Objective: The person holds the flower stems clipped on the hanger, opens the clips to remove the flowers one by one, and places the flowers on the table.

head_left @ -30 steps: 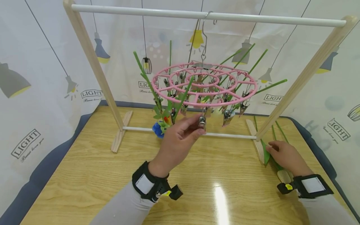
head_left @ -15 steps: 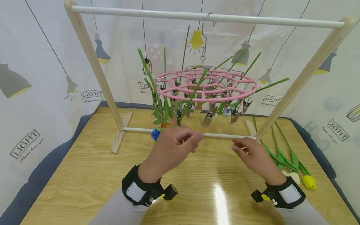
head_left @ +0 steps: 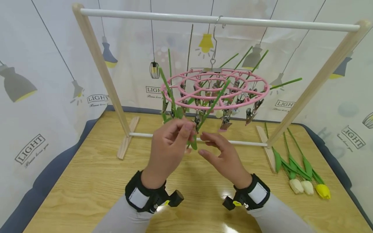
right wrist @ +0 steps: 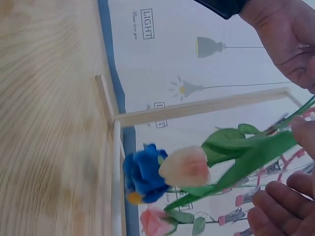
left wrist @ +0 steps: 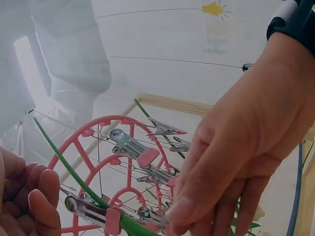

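My left hand (head_left: pixel 167 150) is raised below the pink round clip hanger (head_left: pixel 243 105), its fingers curled and its thumb near the index fingertip. Beside them, a metal clip (left wrist: pixel 86 210) bites the green stem (head_left: pixel 216 100) of a flower hanging head down; whether they touch it is unclear. My right hand (head_left: pixel 225 157) reaches in from the right, thumb and fingers apart, around the long green leaf (right wrist: pixel 256 160) of that flower without closing on it. Its pale pink tulip head (right wrist: pixel 184 166) hangs beside a blue flower (right wrist: pixel 145 174) in the right wrist view.
The hanger hooks onto the white top bar (head_left: pixel 163 15) of a wooden stand (head_left: pixel 100 64). More stems and bare clips (head_left: pixel 225 119) hang round the ring. Two white tulips (head_left: pixel 296 186) and a yellow tulip (head_left: pixel 322 191) lie on the table (head_left: pixel 204 210) at right.
My left hand has let go of a clip and shifted slightly left. My right hand has left the tulips at right and come to the middle. The ring has turned, bringing the near stem rightward.
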A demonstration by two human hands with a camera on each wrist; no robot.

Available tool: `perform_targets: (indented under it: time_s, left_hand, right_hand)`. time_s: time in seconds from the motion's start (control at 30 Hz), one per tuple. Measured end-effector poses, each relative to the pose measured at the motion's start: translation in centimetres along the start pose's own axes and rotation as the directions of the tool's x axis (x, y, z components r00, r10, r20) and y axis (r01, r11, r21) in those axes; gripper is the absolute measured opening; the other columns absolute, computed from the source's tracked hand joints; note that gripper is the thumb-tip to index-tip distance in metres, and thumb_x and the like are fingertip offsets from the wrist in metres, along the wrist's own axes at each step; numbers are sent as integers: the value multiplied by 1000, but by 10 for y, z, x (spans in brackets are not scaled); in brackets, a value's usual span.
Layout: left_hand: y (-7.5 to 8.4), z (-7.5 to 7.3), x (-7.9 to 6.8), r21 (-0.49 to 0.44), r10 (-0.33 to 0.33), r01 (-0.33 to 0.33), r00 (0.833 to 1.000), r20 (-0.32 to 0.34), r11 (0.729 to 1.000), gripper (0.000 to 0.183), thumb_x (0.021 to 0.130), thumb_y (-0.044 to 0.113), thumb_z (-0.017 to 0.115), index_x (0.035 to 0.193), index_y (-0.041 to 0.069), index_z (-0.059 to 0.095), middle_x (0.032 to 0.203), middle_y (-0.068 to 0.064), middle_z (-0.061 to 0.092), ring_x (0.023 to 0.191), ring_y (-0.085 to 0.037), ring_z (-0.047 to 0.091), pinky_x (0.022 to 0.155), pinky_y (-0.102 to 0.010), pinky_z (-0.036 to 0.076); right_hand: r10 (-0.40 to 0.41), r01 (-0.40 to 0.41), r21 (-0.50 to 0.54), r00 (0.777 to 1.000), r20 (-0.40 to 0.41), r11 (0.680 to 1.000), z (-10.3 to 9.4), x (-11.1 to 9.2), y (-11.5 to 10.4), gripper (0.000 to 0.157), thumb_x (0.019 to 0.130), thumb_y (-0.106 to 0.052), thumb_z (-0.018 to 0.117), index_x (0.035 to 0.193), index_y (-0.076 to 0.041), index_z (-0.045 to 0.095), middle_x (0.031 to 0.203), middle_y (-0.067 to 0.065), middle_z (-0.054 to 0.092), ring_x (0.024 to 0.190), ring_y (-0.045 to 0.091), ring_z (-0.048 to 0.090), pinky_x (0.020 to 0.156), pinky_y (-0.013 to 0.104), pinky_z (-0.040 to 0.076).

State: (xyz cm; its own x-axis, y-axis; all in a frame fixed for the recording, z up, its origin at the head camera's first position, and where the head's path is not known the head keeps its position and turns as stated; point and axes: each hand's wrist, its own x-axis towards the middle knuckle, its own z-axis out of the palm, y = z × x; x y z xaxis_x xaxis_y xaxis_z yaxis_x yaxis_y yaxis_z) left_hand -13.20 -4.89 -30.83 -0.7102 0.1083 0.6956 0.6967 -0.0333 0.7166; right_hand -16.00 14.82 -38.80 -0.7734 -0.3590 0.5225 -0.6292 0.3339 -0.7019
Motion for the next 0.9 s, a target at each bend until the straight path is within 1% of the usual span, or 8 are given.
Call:
perform_targets:
  time_s: [0.17,0.33,0.47,0.53,0.6,0.7,0.83,0.9]
  left_hand:
    - [-2,2,0,37,-19,21,999,-39,999,16,94,19,56,99,6,64,83,-10,63,71,-22,59,51,-30,48]
    - [-3,3,0,63,-36,39,998,-42,997,19,93,22,57,104,8,65,88,-7,64,72,-20,60,49,-29,44]
    - [-4,2,0,94,-33,37,999,-43,995,19,94,23,55,106,12,65,90,-2,64,67,-17,56,46,-29,40]
    - [-4,2,0,98,-30,34,999,-39,995,19,94,23,55,107,14,65,91,-1,64,68,-17,56,49,-29,43]
    - [-4,2,0,97,-31,35,999,-35,995,18,94,22,55,107,14,65,92,-1,64,71,-17,57,52,-29,46]
    - [-4,3,0,95,-36,38,999,-29,995,19,94,22,55,108,13,65,94,-4,64,76,-16,58,60,-31,50]
    - [-4,4,1,104,-41,43,999,-16,994,22,94,22,56,109,9,64,97,-5,64,80,-13,58,64,-32,52]
    - [-4,4,2,104,-34,35,999,-11,994,22,94,22,56,109,8,63,98,-5,64,81,-13,58,67,-32,53]
  right_hand:
    - [4,0,102,999,-38,995,11,13,-18,50,84,-9,67,131,-15,51,127,8,56,113,18,53,95,37,49]
    - [44,-35,189,998,-46,981,14,19,-36,31,86,-8,65,117,-9,60,111,12,64,102,20,59,88,38,52]
    - [42,-33,212,998,-37,977,15,18,-25,24,90,-8,59,114,-8,63,90,17,66,85,24,63,78,37,55]
    - [42,-33,223,999,-34,974,15,16,-18,23,91,-10,58,114,-10,64,82,18,65,75,25,62,69,34,54]
    - [49,-40,215,998,-41,976,15,15,-13,22,92,-14,58,112,-13,65,84,15,67,71,24,60,63,31,52]
    - [68,-56,216,997,-47,975,14,14,-11,20,92,-19,58,110,-15,67,92,10,69,73,25,61,60,30,51]
    - [78,-68,229,996,-36,971,12,13,-10,19,92,-20,58,108,-16,67,98,6,70,80,28,62,65,37,54]
    - [82,-73,236,996,-28,969,12,12,-10,19,93,-19,57,109,-17,66,96,6,70,79,27,62,64,38,53]
